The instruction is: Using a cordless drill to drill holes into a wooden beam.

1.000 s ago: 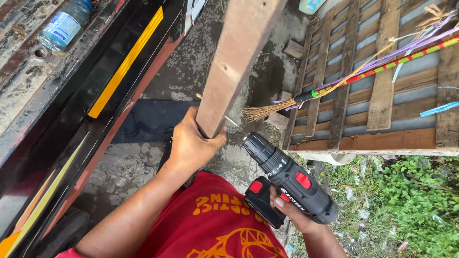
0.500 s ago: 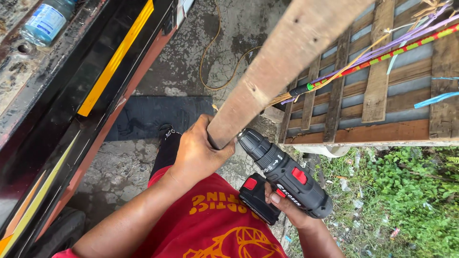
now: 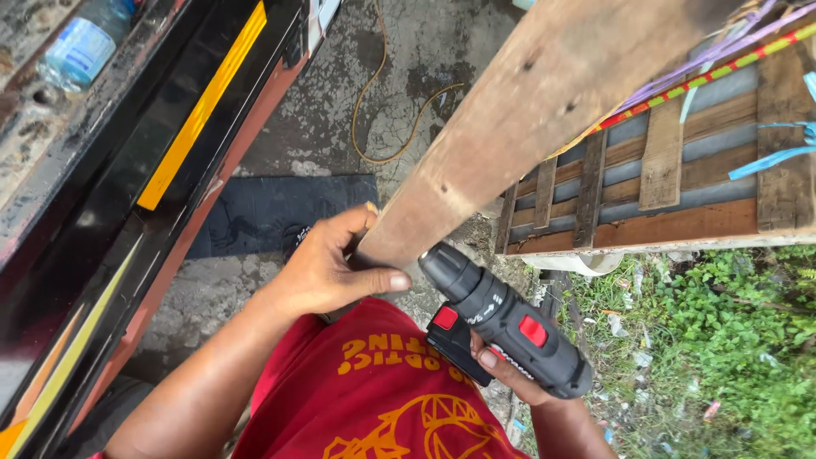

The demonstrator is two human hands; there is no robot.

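I am clamping my left hand (image 3: 327, 272) on the plank (image 3: 510, 144) end, right hand (image 3: 510, 374) gripping the drill (image 3: 506, 319), keeping its nose square.

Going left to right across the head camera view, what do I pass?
Plastic water bottle → yellow stripe on the black panel → left hand gripping the wooden plank → cordless drill in the right hand → green weeds.
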